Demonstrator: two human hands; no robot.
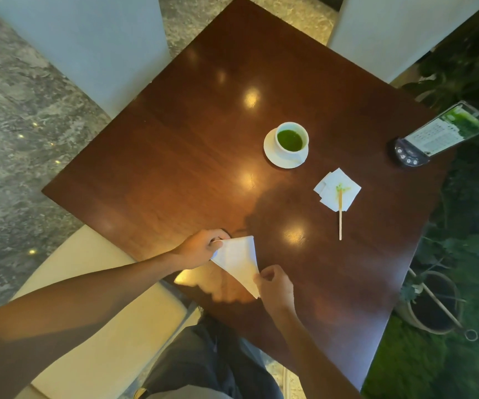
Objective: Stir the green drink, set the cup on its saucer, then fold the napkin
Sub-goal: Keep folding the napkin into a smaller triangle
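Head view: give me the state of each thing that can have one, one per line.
Cup: upright on its saucer, holding green drink.
Stir stick: lying flat, green tip on the stained tissue.
Napkin: folded into a triangle, held at two corners.
Left hand: pinching the napkin.
Right hand: pinching the napkin.

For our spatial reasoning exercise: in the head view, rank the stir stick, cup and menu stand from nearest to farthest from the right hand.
From the right hand:
1. Stir stick, just beyond it, tip on a stained napkin.
2. Cup, farther up, on its saucer.
3. Menu stand, at the far right edge.
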